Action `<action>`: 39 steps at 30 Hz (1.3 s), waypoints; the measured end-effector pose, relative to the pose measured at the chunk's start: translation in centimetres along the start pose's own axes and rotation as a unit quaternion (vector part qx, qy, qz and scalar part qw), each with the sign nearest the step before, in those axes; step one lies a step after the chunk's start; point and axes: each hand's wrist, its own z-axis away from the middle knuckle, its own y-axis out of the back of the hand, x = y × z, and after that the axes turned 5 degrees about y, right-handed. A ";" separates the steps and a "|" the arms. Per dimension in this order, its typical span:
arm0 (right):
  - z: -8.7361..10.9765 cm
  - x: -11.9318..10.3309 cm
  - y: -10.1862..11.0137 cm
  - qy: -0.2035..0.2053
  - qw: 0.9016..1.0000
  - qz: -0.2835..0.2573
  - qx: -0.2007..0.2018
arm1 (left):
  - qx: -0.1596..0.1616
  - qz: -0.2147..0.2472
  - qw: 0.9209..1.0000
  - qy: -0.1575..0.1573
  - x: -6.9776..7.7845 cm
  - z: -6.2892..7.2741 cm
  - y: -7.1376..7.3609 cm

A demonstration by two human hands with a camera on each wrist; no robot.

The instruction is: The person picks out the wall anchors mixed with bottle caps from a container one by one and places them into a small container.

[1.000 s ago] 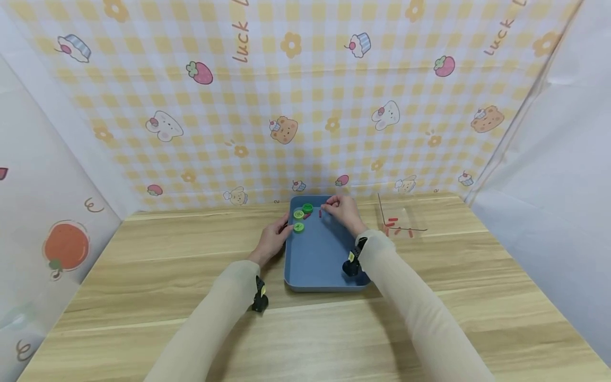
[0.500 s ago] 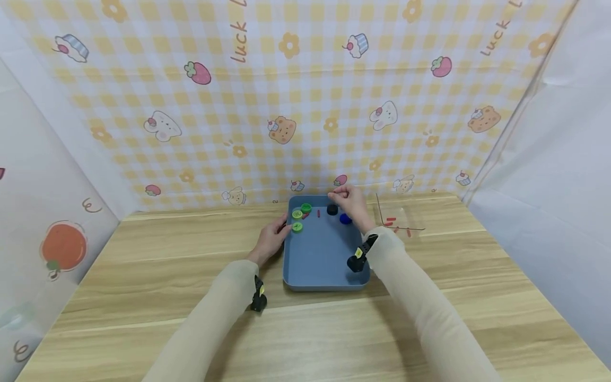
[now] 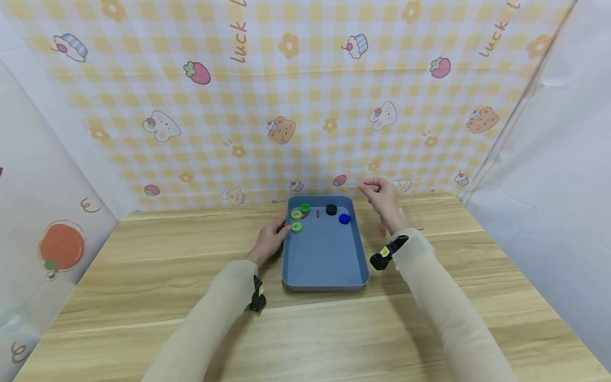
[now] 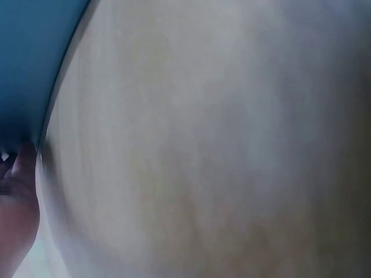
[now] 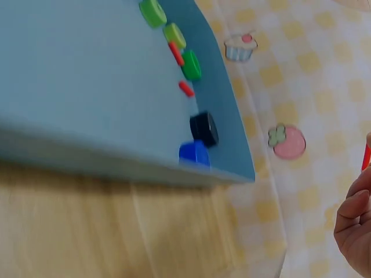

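Tray: blue-grey, rectangular, shallow [image 3: 325, 260], standing on the wood-grain tabletop [image 3: 148, 276] with its long axis pointing away from the person.
Right hand: beyond the tray's far right corner, seemingly raised; thumb and fingers of the right hand [image 3: 382, 201] pinch a thin red stick [image 5: 366, 158].
Held stick: off to the right of the tray, partly cut off by the right wrist view's edge; the visible length runs roughly along the tray's far short side, its exact tilt unclear.
Left hand: at the tray's left side, the left hand [image 3: 269, 240] touches the wall near the far end; whether it grasps the rim, I cannot tell.
Clear box: a faint transparent container [image 3: 411, 216], right of the tray, partly hidden by the right hand, which is far nearer to it than the left.
Loose sticks: inside the tray's far end, one short red stick [image 3: 317, 214] points lengthwise; another red stick [image 3: 304, 216] slants beside the yellow-green disc [image 3: 296, 214].
Other discs: dark green [image 3: 305, 208] and light green [image 3: 296, 227] in the tray's far left; black [image 3: 331, 210] and blue [image 3: 344, 218] in its far right.
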 end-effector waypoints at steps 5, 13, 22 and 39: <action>0.2 0.8 1.7 -0.010 1.000 0.018 0.015 | 0.002 -0.007 1.000 -0.002 0.0 0.0 0.0; 0.5 2.0 4.3 0.006 0.998 0.048 0.040 | 0.003 -0.011 1.000 0.000 0.0 -0.1 0.0; 1.3 3.3 6.8 0.024 0.989 0.134 0.055 | 0.003 -0.012 1.000 0.007 0.0 -0.1 0.0; 1.9 5.0 8.3 0.073 0.967 0.241 0.045 | -0.002 -0.009 1.000 0.005 -0.1 -0.2 0.0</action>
